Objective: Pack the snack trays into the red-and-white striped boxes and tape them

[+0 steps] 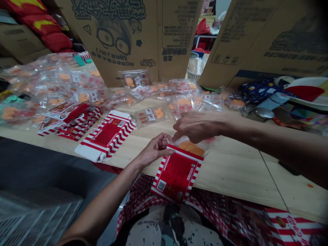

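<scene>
A red carton with striped red-and-white edges leans over the table's front edge, its open end facing away from me. My left hand grips its upper left corner, thumb on the front. Sticking out of the open end is a clear plastic packet with an orange piece inside; the rest of it is hidden in the carton. My right hand reaches across from the right, fingers curled at the packet's upper left corner. Left of my hands lies a stack of flat striped cartons.
Clear packets with orange pieces are heaped at the left, and more lie behind my hands. Large cardboard boxes stand at the back. At the right are a metal-lidded container and a dark blue patterned cloth.
</scene>
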Demonstrator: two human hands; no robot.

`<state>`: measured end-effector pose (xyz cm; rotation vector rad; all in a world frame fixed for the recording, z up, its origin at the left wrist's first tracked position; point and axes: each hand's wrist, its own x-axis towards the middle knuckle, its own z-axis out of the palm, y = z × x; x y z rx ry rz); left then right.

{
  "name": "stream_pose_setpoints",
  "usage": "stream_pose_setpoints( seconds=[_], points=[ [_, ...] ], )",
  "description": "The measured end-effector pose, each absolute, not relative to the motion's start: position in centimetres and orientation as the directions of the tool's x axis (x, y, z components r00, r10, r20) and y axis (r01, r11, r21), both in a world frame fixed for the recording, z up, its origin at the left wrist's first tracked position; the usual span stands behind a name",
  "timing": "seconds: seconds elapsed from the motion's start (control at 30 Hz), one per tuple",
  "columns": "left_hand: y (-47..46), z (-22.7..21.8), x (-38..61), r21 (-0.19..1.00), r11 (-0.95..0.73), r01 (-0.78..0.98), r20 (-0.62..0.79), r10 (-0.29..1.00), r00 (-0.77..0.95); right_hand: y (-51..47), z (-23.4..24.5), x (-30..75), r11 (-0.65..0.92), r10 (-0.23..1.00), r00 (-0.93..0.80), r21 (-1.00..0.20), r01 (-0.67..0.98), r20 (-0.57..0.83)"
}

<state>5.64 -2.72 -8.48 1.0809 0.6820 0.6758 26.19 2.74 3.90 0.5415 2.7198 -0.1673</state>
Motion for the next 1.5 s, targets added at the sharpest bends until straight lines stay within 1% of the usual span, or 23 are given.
stream_pose_setpoints(
  seconds=[0.13,0.23,0.3,0.37,0.4,0.43,0.47,0.53,0.57,0.63,0.7,0.77,0.83,0.9,0.97,1.03,1.07,1.13,1.2,1.27,1.3,1.37,1.5],
  points=[
    [-2.5,-8.7,6.2,0.911,0.369,-0.186,-0.172,0.748,0.641,2.2,3.5,25.4,0.888,0.349,-0.835,-0.134,0.440,-0.426],
    [-2.4,-8.8,6.3,0.905,0.365,-0.216,-0.168,0.776,0.608,2.0,3.6,25.3,0.888,0.332,-0.861,-0.181,0.423,-0.386],
    [-2.3,-8.9,5.8,0.911,0.352,-0.216,-0.175,0.803,0.570,2.1,4.1,26.2,0.890,0.377,-0.897,-0.176,0.420,-0.231],
    [-2.4,-8.9,5.0,0.911,0.347,-0.224,-0.182,0.823,0.538,2.2,4.5,28.0,0.843,0.531,-0.847,-0.126,0.524,0.032],
    [-2.4,-8.9,4.6,0.910,0.347,-0.228,-0.184,0.830,0.527,2.3,4.6,29.0,0.777,0.629,-0.762,-0.117,0.619,0.150],
    [-2.5,-8.9,4.3,0.909,0.347,-0.229,-0.188,0.834,0.520,2.3,4.4,29.9,0.685,0.725,-0.650,-0.142,0.715,0.227],
    [-2.6,-9.0,4.0,0.911,0.346,-0.223,-0.192,0.836,0.515,2.2,3.9,30.7,0.584,0.807,-0.535,-0.202,0.787,0.249],
    [-2.7,-9.2,4.0,0.920,0.332,-0.210,-0.193,0.847,0.495,1.9,2.3,31.5,0.439,0.898,-0.394,-0.383,0.813,0.195],
    [-2.9,-9.3,4.1,0.921,0.328,-0.211,-0.194,0.855,0.482,1.6,1.2,31.5,0.416,0.907,-0.391,-0.482,0.771,0.157],
    [-3.2,-9.6,4.6,0.915,0.333,-0.227,-0.198,0.863,0.465,1.1,-0.9,31.1,0.446,0.871,-0.473,-0.622,0.643,0.136],
    [-3.4,-9.9,5.0,0.907,0.343,-0.243,-0.200,0.861,0.467,1.0,-2.3,30.9,0.463,0.831,-0.541,-0.695,0.549,0.127],
    [-3.7,-9.9,5.2,0.901,0.354,-0.253,-0.195,0.848,0.493,1.4,-2.7,31.3,0.352,0.844,-0.532,-0.812,0.465,0.061],
    [-3.8,-9.8,5.2,0.893,0.365,-0.262,-0.183,0.828,0.530,2.3,-1.9,32.4,0.158,0.863,-0.505,-0.937,0.313,-0.023],
    [-3.8,-9.5,5.4,0.887,0.377,-0.267,-0.169,0.803,0.571,3.1,-0.7,33.4,-0.002,0.840,-0.533,-0.982,0.187,-0.103],
    [-3.7,-9.3,5.7,0.887,0.375,-0.271,-0.156,0.794,0.588,3.6,0.5,33.6,-0.072,0.797,-0.580,-0.979,0.189,-0.170],
    [-3.6,-9.3,6.2,0.890,0.363,-0.277,-0.146,0.801,0.580,3.8,1.1,33.2,-0.050,0.738,-0.642,-0.966,0.255,-0.208],
    [-3.6,-9.4,6.5,0.892,0.354,-0.280,-0.142,0.809,0.571,3.7,1.1,32.8,0.002,0.705,-0.678,-0.955,0.295,-0.208],
    [-3.6,-9.6,6.7,0.891,0.347,-0.292,-0.142,0.825,0.547,3.3,0.9,31.9,0.182,0.654,-0.736,-0.907,0.379,-0.176],
    [-3.7,-9.7,6.6,0.882,0.355,-0.311,-0.152,0.837,0.526,2.4,0.4,31.2,0.398,0.672,-0.736,-0.797,0.454,-0.084],
    [-3.7,-9.7,6.3,0.873,0.365,-0.323,-0.160,0.840,0.518,1.4,-0.3,30.7,0.566,0.722,-0.686,-0.648,0.509,0.092],
    [-3.8,-9.6,6.2,0.871,0.370,-0.323,-0.161,0.837,0.523,0.9,-0.7,30.5,0.620,0.731,-0.658,-0.581,0.527,0.183],
    [-3.9,-9.5,6.1,0.870,0.365,-0.330,-0.149,0.835,0.530,0.0,-1.7,30.1,0.679,0.712,-0.639,-0.515,0.523,0.291],
    [-4.0,-9.6,6.2,0.868,0.337,-0.365,-0.112,0.848,0.518,-0.9,-4.1,30.0,0.693,0.688,-0.644,-0.565,0.448,0.334]
  ],
)
